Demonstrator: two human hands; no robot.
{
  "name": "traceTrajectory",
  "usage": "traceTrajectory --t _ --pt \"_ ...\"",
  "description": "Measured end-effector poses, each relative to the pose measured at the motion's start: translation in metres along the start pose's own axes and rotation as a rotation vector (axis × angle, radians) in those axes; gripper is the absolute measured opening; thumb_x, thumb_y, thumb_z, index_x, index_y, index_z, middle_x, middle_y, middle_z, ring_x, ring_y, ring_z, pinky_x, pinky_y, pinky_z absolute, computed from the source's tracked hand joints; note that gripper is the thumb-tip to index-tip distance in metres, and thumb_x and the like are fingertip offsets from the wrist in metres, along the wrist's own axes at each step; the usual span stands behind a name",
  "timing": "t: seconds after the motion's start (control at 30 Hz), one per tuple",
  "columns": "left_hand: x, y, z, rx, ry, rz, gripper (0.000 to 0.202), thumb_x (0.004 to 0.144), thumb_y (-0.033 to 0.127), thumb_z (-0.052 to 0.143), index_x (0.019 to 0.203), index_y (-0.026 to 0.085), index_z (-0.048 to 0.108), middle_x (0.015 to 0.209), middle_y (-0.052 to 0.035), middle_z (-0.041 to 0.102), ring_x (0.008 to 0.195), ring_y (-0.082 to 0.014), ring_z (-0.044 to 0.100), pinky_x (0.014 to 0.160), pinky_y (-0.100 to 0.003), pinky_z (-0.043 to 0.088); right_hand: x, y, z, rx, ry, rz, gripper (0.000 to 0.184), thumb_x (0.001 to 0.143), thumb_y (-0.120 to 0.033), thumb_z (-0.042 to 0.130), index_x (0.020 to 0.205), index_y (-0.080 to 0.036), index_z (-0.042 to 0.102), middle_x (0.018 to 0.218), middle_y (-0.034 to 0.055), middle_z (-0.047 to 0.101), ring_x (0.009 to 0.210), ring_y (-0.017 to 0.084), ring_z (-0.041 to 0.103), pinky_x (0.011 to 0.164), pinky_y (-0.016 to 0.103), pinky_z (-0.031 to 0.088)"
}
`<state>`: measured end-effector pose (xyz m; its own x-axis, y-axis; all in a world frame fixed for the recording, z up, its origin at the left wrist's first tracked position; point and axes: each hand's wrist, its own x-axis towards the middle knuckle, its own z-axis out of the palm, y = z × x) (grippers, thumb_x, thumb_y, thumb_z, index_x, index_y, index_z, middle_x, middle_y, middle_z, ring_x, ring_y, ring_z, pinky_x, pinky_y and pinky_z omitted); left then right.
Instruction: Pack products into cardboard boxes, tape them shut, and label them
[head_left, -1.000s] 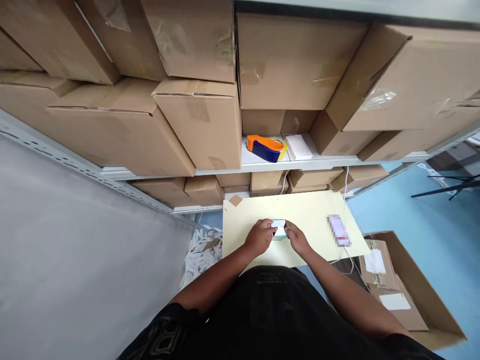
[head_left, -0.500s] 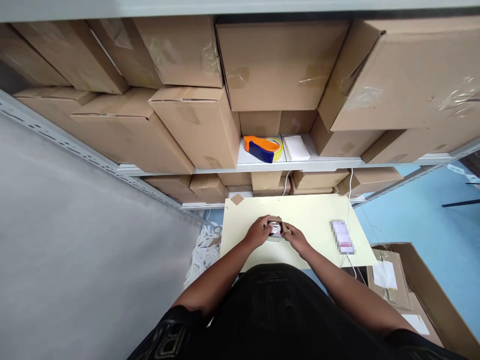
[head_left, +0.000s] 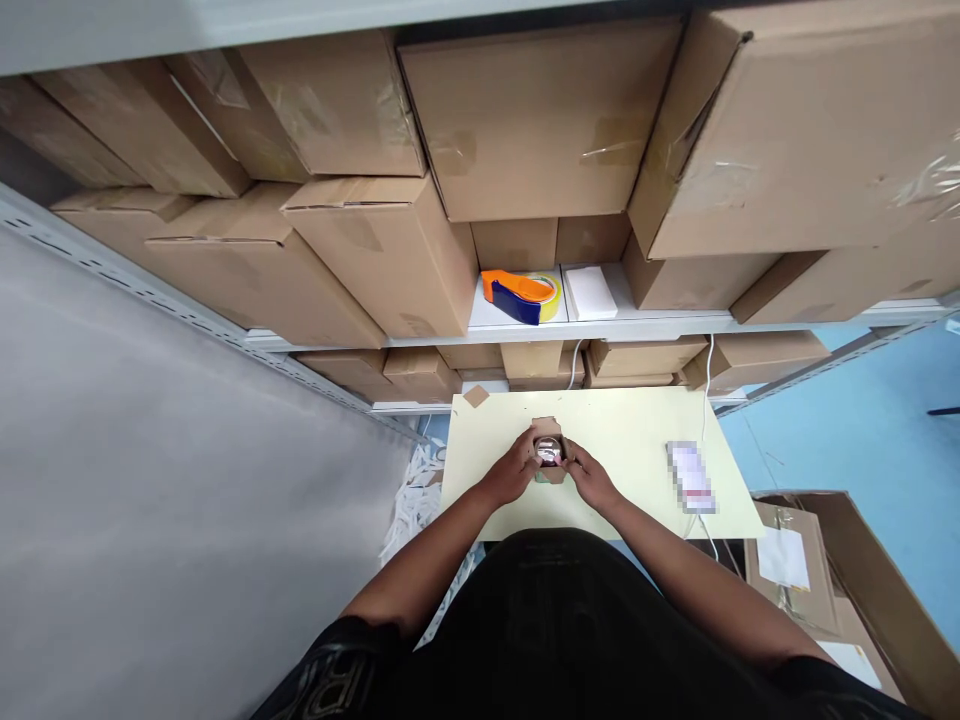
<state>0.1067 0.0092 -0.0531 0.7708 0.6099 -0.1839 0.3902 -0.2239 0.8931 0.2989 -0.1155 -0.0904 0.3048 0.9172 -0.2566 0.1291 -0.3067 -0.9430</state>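
A small brown cardboard box (head_left: 548,434) stands open on the pale yellow table (head_left: 630,430), its flaps up. Something shiny, wrapped in clear plastic, shows inside it. My left hand (head_left: 514,467) grips the box's left side with curled fingers. My right hand (head_left: 589,474) holds its right side the same way. Both hands meet near the table's middle, close to my body.
A phone (head_left: 691,477) lies on the table's right with a white cable running up to the shelf. An orange and blue tape dispenser (head_left: 521,293) and a white box (head_left: 590,292) sit on the shelf among stacked cartons. An open carton (head_left: 840,590) stands on the floor at right; paper strips (head_left: 412,500) lie at left.
A second ago my hands held a small white item flat on the table. Now the brown box is open between them, flaps up, with the shiny content showing.
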Motion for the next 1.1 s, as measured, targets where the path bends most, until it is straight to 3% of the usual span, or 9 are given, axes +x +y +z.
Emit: traceTrajectory --t 0.13,0.23,0.33,0.43,0.53,0.7,0.83,0.97,1.1 --pt "-0.01 -0.005 0.005 -0.027 0.092 -0.009 0.047 0.094 0.022 0.052 0.141 0.022 0.047 0.16 -0.0141 0.038 0.125 -0.0248 0.059 0.103 -0.046 0.053 0.001 0.011 0.0 0.027 0.038 0.071 0.065 0.092 -0.053 0.058 0.153 -0.03 0.05 0.158 0.0032 0.052 0.148 0.029 0.044 0.124 0.049 0.033" --pt "-0.011 0.005 0.003 0.266 0.163 0.108 0.031 0.093 0.018 0.053 0.123 0.02 0.06 0.137 -0.0128 0.054 0.124 -0.0264 0.055 0.104 -0.046 0.051 0.002 0.015 -0.001 0.038 0.01 0.094 0.072 0.092 -0.052 0.058 0.158 -0.027 0.043 0.158 0.0057 0.051 0.147 0.029 0.045 0.123 0.049 0.033" --pt "-0.004 0.026 -0.002 0.532 0.058 0.141 0.026 0.094 0.016 0.05 0.113 0.02 0.066 0.113 -0.0108 0.063 0.111 -0.0259 0.059 0.1 -0.042 0.051 0.001 0.012 -0.004 0.013 -0.021 0.1 0.074 0.094 -0.049 0.056 0.161 -0.026 0.037 0.157 0.0069 0.052 0.145 0.029 0.048 0.123 0.05 0.033" --pt "0.007 0.049 -0.002 0.643 -0.039 0.0 0.022 0.093 0.028 0.056 0.109 0.018 0.069 0.106 -0.0117 0.067 0.099 -0.0272 0.065 0.088 -0.04 0.053 -0.001 0.004 -0.005 -0.075 -0.057 0.065 0.077 0.092 -0.048 0.059 0.162 -0.027 0.035 0.16 0.0077 0.048 0.145 0.03 0.047 0.122 0.051 0.035" --pt "0.02 0.064 0.002 0.702 -0.079 -0.168 0.035 0.084 0.043 0.069 0.106 0.016 0.072 0.105 -0.0149 0.07 0.096 -0.032 0.068 0.082 -0.041 0.053 -0.002 -0.004 -0.005 -0.169 -0.103 0.016 0.082 0.086 -0.042 0.066 0.161 -0.029 0.035 0.159 0.0089 0.048 0.135 0.031 0.055 0.115 0.052 0.043" --pt "0.042 0.071 0.011 0.692 -0.097 -0.237 0.039 0.071 0.039 0.079 0.1 0.014 0.074 0.108 -0.0201 0.071 0.101 -0.0386 0.069 0.083 -0.044 0.053 0.004 -0.01 -0.004 -0.259 -0.135 -0.105 0.101 0.069 -0.038 0.085 0.157 -0.025 0.038 0.147 0.0129 0.057 0.129 0.034 0.057 0.11 0.051 0.045" --pt "0.054 0.07 0.013 0.669 -0.097 -0.295 0.037 0.064 0.039 0.084 0.091 0.016 0.072 0.103 -0.0179 0.072 0.099 -0.0384 0.068 0.085 -0.044 0.053 0.012 -0.004 -0.004 -0.353 -0.101 -0.074 0.1 0.067 -0.04 0.086 0.154 -0.025 0.038 0.142 0.0137 0.059 0.123 0.035 0.061 0.1 0.048 0.051" --pt "0.048 0.077 0.008 0.651 -0.043 -0.257 0.046 0.066 0.04 0.082 0.104 0.017 0.07 0.105 -0.0155 0.069 0.096 -0.0335 0.068 0.083 -0.04 0.053 0.018 -0.004 0.0 -0.475 -0.085 -0.024 0.088 0.074 -0.039 0.08 0.15 -0.023 0.039 0.139 0.0152 0.06 0.113 0.032 0.066 0.089 0.042 0.053" --pt "0.03 0.1 -0.011 0.585 0.067 -0.092 0.054 0.069 0.034 0.078 0.12 0.021 0.065 0.111 -0.0127 0.064 0.105 -0.0336 0.062 0.087 -0.041 0.051 0.022 -0.007 0.004 -0.54 -0.072 -0.006 0.083 0.074 -0.033 0.079 0.147 -0.021 0.041 0.136 0.016 0.061 0.108 0.033 0.068 0.083 0.04 0.052"
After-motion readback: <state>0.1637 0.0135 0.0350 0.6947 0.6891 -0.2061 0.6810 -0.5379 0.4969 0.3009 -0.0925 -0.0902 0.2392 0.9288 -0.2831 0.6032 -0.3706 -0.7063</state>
